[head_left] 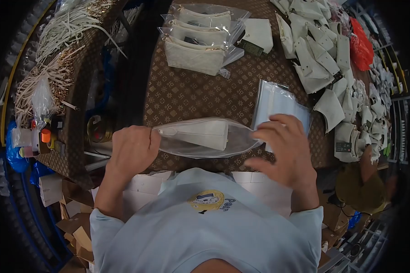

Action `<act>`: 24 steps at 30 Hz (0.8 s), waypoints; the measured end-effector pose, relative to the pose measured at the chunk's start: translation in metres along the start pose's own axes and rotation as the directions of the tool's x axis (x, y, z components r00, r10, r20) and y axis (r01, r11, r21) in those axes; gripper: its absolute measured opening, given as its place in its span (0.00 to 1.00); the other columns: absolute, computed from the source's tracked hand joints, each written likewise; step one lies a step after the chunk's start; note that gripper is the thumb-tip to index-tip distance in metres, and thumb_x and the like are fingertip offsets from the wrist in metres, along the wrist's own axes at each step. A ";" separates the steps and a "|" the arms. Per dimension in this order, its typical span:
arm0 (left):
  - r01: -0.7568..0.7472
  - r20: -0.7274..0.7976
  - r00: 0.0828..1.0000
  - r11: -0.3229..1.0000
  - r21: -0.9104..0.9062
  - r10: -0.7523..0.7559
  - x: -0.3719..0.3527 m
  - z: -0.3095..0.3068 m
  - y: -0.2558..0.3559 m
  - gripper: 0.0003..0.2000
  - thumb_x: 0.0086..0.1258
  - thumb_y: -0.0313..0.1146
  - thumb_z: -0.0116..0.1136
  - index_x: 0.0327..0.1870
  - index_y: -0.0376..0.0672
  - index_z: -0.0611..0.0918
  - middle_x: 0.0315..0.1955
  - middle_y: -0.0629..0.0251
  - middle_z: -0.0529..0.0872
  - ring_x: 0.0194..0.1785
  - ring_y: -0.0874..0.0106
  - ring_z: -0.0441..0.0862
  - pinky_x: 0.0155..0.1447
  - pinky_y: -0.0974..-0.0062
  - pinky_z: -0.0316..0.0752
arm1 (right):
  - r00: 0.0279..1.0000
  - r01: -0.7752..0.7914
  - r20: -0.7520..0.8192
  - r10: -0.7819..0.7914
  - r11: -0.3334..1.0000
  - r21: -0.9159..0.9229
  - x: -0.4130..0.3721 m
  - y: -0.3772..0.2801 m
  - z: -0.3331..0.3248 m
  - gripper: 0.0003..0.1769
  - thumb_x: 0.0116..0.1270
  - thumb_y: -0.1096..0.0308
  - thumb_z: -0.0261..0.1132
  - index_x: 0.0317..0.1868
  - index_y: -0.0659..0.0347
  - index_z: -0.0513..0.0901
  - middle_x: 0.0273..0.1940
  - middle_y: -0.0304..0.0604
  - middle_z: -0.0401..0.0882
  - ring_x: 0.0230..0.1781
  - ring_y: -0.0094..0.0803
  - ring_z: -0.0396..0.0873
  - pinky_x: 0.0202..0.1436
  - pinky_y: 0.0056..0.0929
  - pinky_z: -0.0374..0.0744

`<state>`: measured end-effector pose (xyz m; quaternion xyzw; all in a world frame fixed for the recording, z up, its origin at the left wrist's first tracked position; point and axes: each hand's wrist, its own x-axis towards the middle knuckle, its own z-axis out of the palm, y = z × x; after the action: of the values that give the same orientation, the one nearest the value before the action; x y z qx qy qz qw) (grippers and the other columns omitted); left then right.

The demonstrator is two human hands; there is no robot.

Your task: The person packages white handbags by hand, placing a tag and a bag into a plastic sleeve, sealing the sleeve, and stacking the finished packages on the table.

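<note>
A clear plastic bag [241, 141] with a white pouch [205, 134] inside lies across the front of the patterned table [187, 98]. My left hand [133, 149] is closed on the bag's left end. At its right end is my right hand [284, 150], fingers apart and curved, with the fingertips beside the bag's edge. Just behind the right hand, a stack of clear plastic sleeves [273, 102] rests on the table.
Several bagged white pouches [193, 57] stand at the back, beside a white pouch with a dark tag [259, 36]. White pouches [316, 54] are heaped at the right, near a red bag [361, 44]. Straps [64, 34] cover the left surface. A co-worker's hand [368, 164] shows at right.
</note>
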<state>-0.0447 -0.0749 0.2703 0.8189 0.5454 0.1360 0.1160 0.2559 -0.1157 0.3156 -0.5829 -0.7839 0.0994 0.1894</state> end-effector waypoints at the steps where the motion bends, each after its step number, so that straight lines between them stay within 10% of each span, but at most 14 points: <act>1: -0.006 0.000 1.000 1.000 0.000 0.006 0.000 -0.001 0.000 0.15 0.61 0.32 0.51 0.14 0.37 0.78 0.15 0.52 0.77 0.21 0.53 0.76 0.26 0.60 0.70 | 0.985 0.169 0.044 -0.169 0.986 0.010 0.001 -0.007 0.010 0.12 0.51 0.59 0.70 0.25 0.57 0.80 0.32 0.38 0.80 0.47 0.40 0.76 0.57 0.45 0.67; 5: 0.048 0.075 0.996 0.997 0.064 -0.053 -0.001 -0.012 0.005 0.12 0.61 0.34 0.54 0.19 0.37 0.79 0.20 0.53 0.80 0.24 0.54 0.78 0.30 0.60 0.72 | 0.871 0.402 0.326 -0.369 0.915 -0.038 0.001 0.008 0.043 0.07 0.51 0.63 0.69 0.27 0.56 0.83 0.30 0.36 0.79 0.60 0.42 0.69 0.73 0.63 0.35; 7: 0.144 0.171 0.972 0.984 0.107 -0.161 0.000 -0.028 0.017 0.10 0.60 0.35 0.58 0.24 0.38 0.82 0.24 0.55 0.83 0.30 0.56 0.81 0.37 0.60 0.75 | 0.868 0.390 0.342 -0.360 0.921 -0.020 -0.002 0.015 0.043 0.05 0.52 0.64 0.69 0.26 0.55 0.83 0.28 0.35 0.79 0.60 0.42 0.69 0.73 0.64 0.37; 9: -0.185 -0.184 0.963 0.980 0.079 0.196 0.003 -0.043 0.031 0.14 0.53 0.39 0.67 0.39 0.44 0.84 0.40 0.65 0.85 0.54 0.59 0.78 0.65 0.53 0.62 | 0.869 0.370 0.353 -0.346 0.929 -0.002 -0.002 0.017 0.043 0.04 0.52 0.65 0.68 0.25 0.54 0.84 0.26 0.35 0.79 0.60 0.41 0.69 0.72 0.66 0.40; 12: -0.491 0.176 0.839 0.855 -0.166 0.515 -0.005 -0.029 0.032 0.25 0.47 0.40 0.70 0.50 0.49 0.82 0.50 0.75 0.82 0.67 0.61 0.66 0.74 0.43 0.33 | 0.879 0.395 0.307 -0.365 0.918 -0.038 0.002 0.015 0.038 0.06 0.53 0.64 0.70 0.26 0.53 0.82 0.23 0.34 0.79 0.59 0.38 0.70 0.73 0.64 0.42; 17: -0.435 0.365 0.854 0.893 0.111 0.371 -0.001 -0.030 0.007 0.11 0.51 0.37 0.67 0.37 0.51 0.87 0.36 0.77 0.86 0.65 0.63 0.68 0.74 0.42 0.32 | 0.885 0.381 0.325 -0.332 0.919 -0.097 0.000 0.026 0.035 0.05 0.54 0.64 0.70 0.27 0.52 0.82 0.25 0.32 0.79 0.58 0.36 0.70 0.73 0.63 0.44; 24: -0.329 0.163 0.936 0.939 0.101 0.311 0.011 -0.045 -0.003 0.01 0.55 0.33 0.66 0.28 0.51 0.87 0.27 0.77 0.85 0.57 0.66 0.73 0.75 0.44 0.33 | 0.920 0.370 0.173 -0.352 0.925 -0.087 0.019 0.050 0.021 0.05 0.54 0.65 0.70 0.30 0.50 0.83 0.28 0.30 0.81 0.50 0.32 0.73 0.73 0.56 0.48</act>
<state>-0.0588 -0.0620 0.3126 0.9101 0.4024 0.0585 0.0792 0.2865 -0.0807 0.2807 -0.4291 -0.8946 0.0608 0.1086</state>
